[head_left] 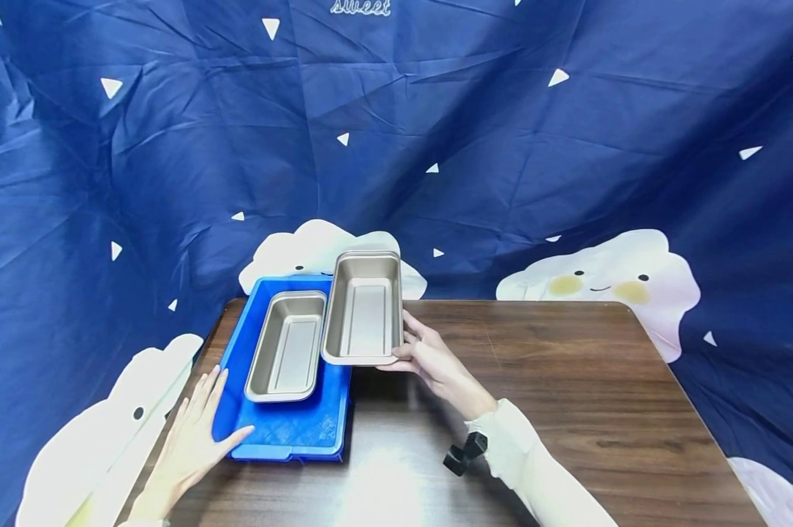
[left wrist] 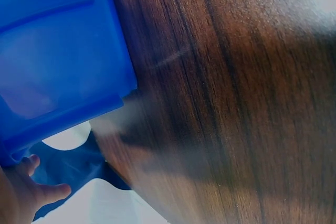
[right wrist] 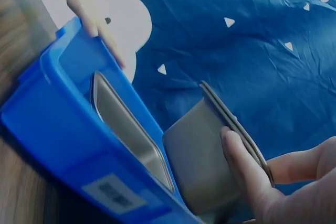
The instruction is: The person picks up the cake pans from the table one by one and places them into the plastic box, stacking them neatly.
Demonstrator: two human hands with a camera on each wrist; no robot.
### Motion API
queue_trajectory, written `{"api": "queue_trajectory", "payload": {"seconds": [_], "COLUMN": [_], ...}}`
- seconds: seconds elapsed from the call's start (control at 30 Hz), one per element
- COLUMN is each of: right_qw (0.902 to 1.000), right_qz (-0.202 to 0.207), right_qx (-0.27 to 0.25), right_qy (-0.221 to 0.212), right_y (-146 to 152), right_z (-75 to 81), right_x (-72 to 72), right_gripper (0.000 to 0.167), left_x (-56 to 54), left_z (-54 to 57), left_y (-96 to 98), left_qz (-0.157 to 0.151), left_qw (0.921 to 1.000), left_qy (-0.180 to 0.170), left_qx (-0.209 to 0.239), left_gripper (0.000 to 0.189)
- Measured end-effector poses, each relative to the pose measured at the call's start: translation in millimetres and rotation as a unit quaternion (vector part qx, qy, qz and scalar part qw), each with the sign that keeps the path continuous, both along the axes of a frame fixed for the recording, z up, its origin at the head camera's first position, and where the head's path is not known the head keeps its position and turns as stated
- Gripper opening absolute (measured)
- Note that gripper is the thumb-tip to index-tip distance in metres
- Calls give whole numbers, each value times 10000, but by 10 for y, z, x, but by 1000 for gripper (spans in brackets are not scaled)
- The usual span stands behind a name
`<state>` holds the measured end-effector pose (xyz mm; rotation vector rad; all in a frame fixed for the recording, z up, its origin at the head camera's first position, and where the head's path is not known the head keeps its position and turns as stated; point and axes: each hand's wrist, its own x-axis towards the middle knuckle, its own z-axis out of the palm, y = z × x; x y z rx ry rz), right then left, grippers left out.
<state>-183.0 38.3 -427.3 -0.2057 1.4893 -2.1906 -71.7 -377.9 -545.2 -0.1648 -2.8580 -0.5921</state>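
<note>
My right hand (head_left: 432, 366) grips a metallic champagne-coloured loaf pan (head_left: 366, 315) by its near right corner, tilted above the right side of a blue plastic bin (head_left: 291, 452). The held pan's rim looks doubled; whether a second pan nests in it I cannot tell. Inside the bin lies another loaf pan (head_left: 287, 359) of the same kind, lengthwise along the left side. My left hand (head_left: 195, 432), fingers straight and thumb spread, rests at the bin's near left edge. In the right wrist view, thumb and fingers pinch the rim of the held pan (right wrist: 199, 156).
The bin stands at the left end of a dark wooden table (head_left: 535, 380). A white label (right wrist: 114, 193) is stuck on the bin's side. Behind the table hangs a blue cloth (head_left: 436, 132) with white triangles and clouds. A black device (head_left: 465, 454) sits on my right wrist.
</note>
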Motion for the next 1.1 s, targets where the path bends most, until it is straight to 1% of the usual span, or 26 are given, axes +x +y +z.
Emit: {"api": "queue_trajectory", "payload": {"seconds": [0.27, 0.37, 0.47, 0.63, 0.8, 1.1], "right_qw": [9998, 9995, 9989, 9979, 9979, 9972], "right_qz": [188, 268, 279, 175, 126, -108], "right_qx": [-29, -11, -43, -173, -242, -261], "right_qy": [-77, -185, -361, -606, -581, -688], "right_y": [-434, -597, -767, -1047, -1270, -1502], "right_z": [54, 66, 46, -27, -138, -375], "right_x": [-16, -9, -5, 2, 23, 74], "right_gripper": [94, 95, 96, 99, 101, 105], "left_x": [6, 9, 13, 13, 16, 17], "left_z": [0, -7, -9, -6, -9, 4], "left_y": [2, -5, -12, -12, -5, 2], "left_qz": [21, 14, 5, -11, -13, 11], "left_qw": [10000, 10000, 10000, 9999, 9999, 10000], "left_qy": [14, 24, 20, 42, 50, 3], "left_qx": [10, 13, 35, 93, 108, 64], "left_gripper": [108, 108, 108, 108, 107, 107]}}
